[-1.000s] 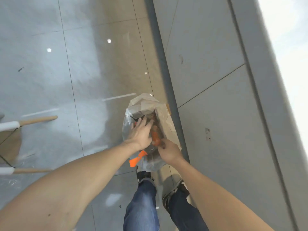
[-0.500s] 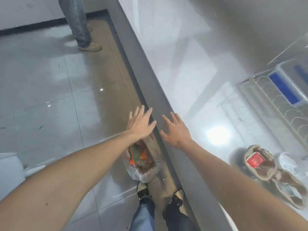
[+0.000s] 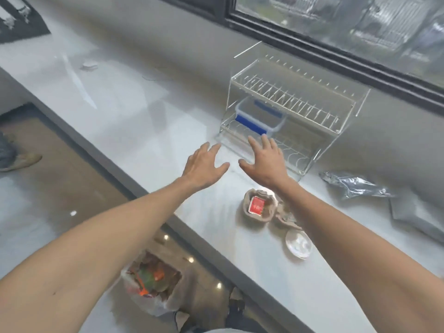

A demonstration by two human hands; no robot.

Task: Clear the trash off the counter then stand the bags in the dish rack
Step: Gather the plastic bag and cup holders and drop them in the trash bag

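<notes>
White counter (image 3: 144, 131) below a window holds a dish rack (image 3: 288, 111); both hands' fingers spread empty.

- The right forearm covers part of the brown paper bag (image 3: 283, 216).
- A shoe (image 3: 20, 162) is cut by the left edge.
- Trash bag (image 3: 153, 284) contents are blurred.

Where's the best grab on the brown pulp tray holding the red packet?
Probably the raised rim of the brown pulp tray on its left, counter-edge side, pinched from above. The tray sits open side up with the red packet loose inside, so a level rim pinch should keep it in. The right forearm and more scraps crowd its right side. Both the left hand and right hand are open and empty.
</notes>
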